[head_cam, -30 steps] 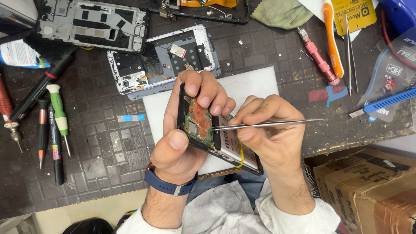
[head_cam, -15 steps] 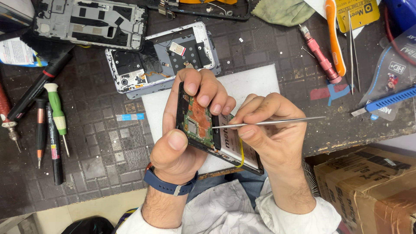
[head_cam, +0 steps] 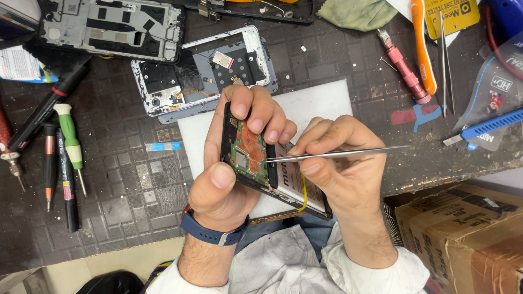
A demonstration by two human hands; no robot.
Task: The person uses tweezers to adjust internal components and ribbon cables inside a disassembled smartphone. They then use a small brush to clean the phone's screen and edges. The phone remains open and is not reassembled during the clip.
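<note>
We are holding the opened phone (head_cam: 261,163) at the centre in our closed left hand (head_cam: 234,179), while our right hand (head_cam: 338,163), at 3 o'clock of it, is pinching tweezers (head_cam: 338,154) over its board, so the repair is looking unfinished.

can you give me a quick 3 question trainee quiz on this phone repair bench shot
1. True or false: the left hand holds the opened black phone with green circuit board up off the white rectangular mat.
2. Which tool does the right hand hold? A) slim silver metal tweezers B) green-handled screwdriver C) pink-handled screwdriver
3. Fill in: the tweezer tips meet the phone near the edge of the ____ circuit board.

Key: 1 true; 2 A; 3 green
</note>
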